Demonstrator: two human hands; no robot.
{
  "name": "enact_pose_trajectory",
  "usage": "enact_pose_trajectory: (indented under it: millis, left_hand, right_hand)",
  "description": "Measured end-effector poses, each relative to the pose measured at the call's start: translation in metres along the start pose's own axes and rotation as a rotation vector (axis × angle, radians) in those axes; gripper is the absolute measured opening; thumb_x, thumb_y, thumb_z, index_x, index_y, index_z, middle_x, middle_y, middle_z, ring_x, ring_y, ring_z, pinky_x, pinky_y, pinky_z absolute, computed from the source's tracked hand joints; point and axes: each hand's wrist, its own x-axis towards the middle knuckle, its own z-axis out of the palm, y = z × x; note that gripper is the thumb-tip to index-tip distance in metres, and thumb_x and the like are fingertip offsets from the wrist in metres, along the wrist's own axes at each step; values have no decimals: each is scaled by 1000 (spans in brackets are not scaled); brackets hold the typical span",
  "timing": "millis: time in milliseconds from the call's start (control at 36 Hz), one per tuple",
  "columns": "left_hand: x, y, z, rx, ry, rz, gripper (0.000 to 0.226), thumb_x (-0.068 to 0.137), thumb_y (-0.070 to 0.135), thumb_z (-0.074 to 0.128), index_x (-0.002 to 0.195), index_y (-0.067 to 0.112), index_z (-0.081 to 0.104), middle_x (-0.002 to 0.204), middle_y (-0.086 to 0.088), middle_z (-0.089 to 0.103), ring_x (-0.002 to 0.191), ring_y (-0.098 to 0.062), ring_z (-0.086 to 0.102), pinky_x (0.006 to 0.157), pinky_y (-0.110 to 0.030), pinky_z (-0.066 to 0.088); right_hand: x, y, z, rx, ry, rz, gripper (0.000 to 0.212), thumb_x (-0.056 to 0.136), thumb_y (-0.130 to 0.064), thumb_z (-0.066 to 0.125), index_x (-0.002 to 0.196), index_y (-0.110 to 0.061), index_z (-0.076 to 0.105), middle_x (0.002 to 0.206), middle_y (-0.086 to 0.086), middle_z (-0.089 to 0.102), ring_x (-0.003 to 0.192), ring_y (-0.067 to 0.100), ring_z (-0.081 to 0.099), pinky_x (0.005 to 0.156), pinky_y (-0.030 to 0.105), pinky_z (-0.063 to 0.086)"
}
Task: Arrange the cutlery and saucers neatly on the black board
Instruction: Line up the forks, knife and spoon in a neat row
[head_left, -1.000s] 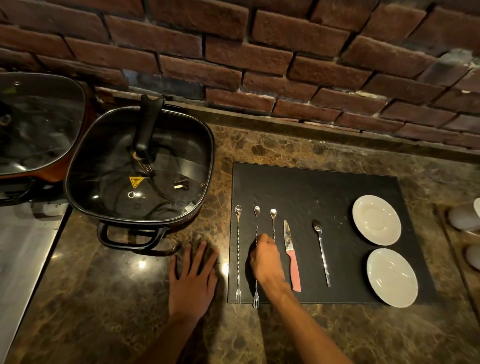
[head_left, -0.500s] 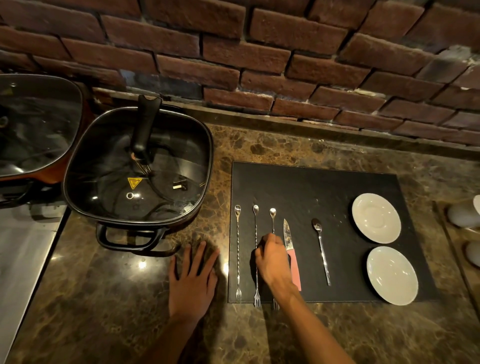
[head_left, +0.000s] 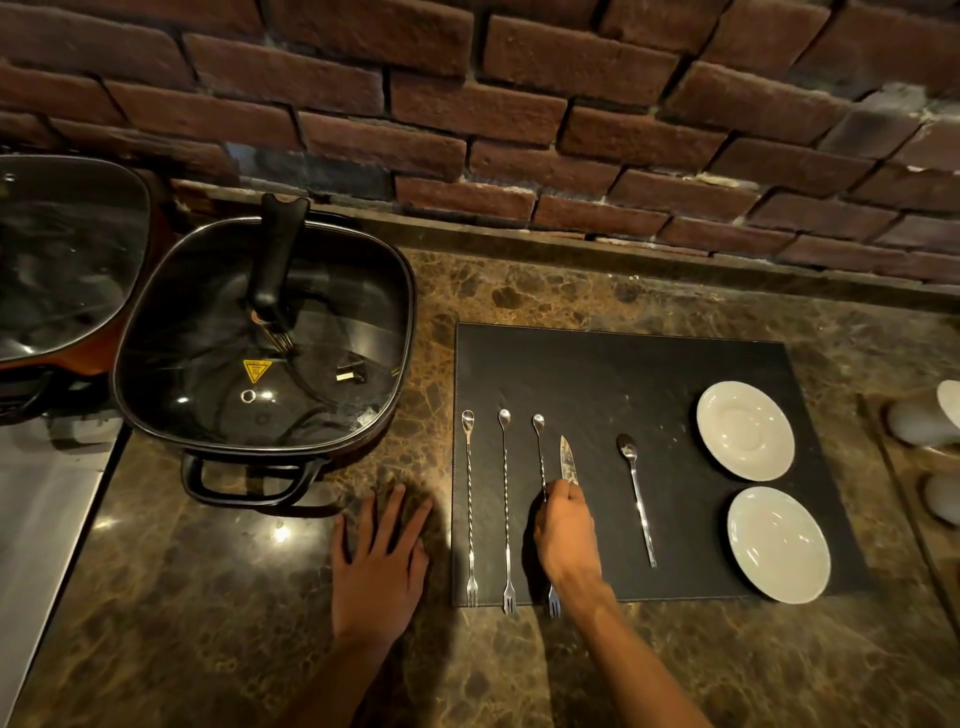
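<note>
A black board (head_left: 623, 374) lies on the marble counter. Three long twisted bar spoons with fork ends lie side by side on its left part: the left one (head_left: 470, 509), the middle one (head_left: 506, 509) and the third one (head_left: 540, 457). My right hand (head_left: 566, 530) rests over the third spoon's stem, fingers closed on it, and covers the pink handle of a knife (head_left: 569, 460). A short spoon (head_left: 638, 499) lies to the right. Two white saucers, the far one (head_left: 745, 430) and the near one (head_left: 777, 544), sit at the board's right. My left hand (head_left: 382, 561) lies flat on the counter.
A square black electric pan with a glass lid (head_left: 265, 338) stands left of the board, a second lidded pan (head_left: 62, 260) beyond it. A brick wall (head_left: 519, 130) runs along the back. White cups (head_left: 922, 421) sit on a wooden tray at the right edge.
My right hand has shifted right, from the middle bar spoon to the third one beside the knife. The third spoon now lies lower, its fork end past the board's front edge. My left hand stayed put.
</note>
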Motion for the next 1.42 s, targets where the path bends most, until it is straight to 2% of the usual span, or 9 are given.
enact_pose_trajectory:
  millis: [194, 306, 500, 639, 889, 972, 1028, 1194, 1417]
  left_hand:
    - [1, -1, 3, -6, -6, -3, 55, 97, 45, 29, 153, 43, 28, 165, 4, 26, 153, -27, 24, 119, -61, 21]
    - [1, -2, 4, 3, -16, -8, 55, 98, 46, 28, 153, 43, 27, 166, 5, 24, 153, -27, 22, 120, -61, 20]
    - [0, -2, 2, -10, -25, -3, 55, 97, 45, 29, 153, 42, 31, 165, 3, 26, 152, -28, 27, 119, -61, 20]
    - [0, -2, 2, -15, -35, 1, 56, 98, 46, 27, 153, 42, 28, 166, 3, 25, 152, -29, 26, 119, -62, 21]
    - [0, -3, 3, -11, -38, 2, 56, 98, 45, 28, 154, 42, 28, 166, 3, 24, 154, -28, 21, 120, -61, 19]
    - [0, -4, 5, -4, -41, 1, 56, 98, 45, 29, 154, 42, 27, 167, 4, 22, 154, -29, 20, 120, -61, 18]
    - [1, -5, 6, 2, -53, -2, 57, 98, 46, 27, 155, 42, 24, 167, 4, 20, 154, -29, 19, 120, -61, 17]
    - [0, -6, 6, 9, -94, -15, 57, 101, 50, 7, 156, 43, 18, 168, 3, 17, 155, -30, 17, 121, -61, 15]
    - [0, -2, 0, 15, -116, -27, 57, 101, 50, 7, 155, 41, 26, 167, 2, 22, 154, -30, 19, 121, -60, 16]
  right_hand:
    - [6, 2, 1, 34, -9, 24, 25, 86, 8, 48, 100, -12, 47, 112, 10, 56, 88, 20, 56, 85, 36, 51]
    - [7, 3, 0, 7, -2, -11, 23, 91, -8, 52, 114, -4, 51, 117, 14, 55, 101, 31, 60, 90, 39, 52]
    - [2, 17, -4, 25, 134, -44, 21, 93, -23, 52, 111, -12, 49, 111, 4, 48, 94, 25, 56, 80, 37, 51]
    - [-2, 34, -11, 17, 167, -5, 21, 92, -24, 57, 106, -13, 47, 112, 5, 45, 95, 26, 54, 78, 40, 52]
    - [2, 64, -18, 96, 110, 73, 20, 94, -19, 57, 108, -5, 57, 111, 14, 57, 101, 30, 56, 86, 32, 43]
    - [6, 70, -25, 124, 114, 107, 16, 92, -15, 59, 102, -2, 58, 106, 17, 58, 94, 32, 56, 80, 31, 41]
    - [9, 74, -30, 124, 108, 98, 12, 90, -10, 59, 98, -1, 56, 104, 18, 57, 85, 25, 49, 76, 27, 35]
    - [14, 76, -38, 108, 118, 15, 11, 91, -10, 59, 90, -6, 49, 98, 13, 53, 77, 16, 42, 68, 18, 27]
    - [13, 63, -27, 110, 133, 4, 12, 94, -16, 58, 94, -7, 49, 101, 9, 51, 83, 23, 53, 76, 27, 40]
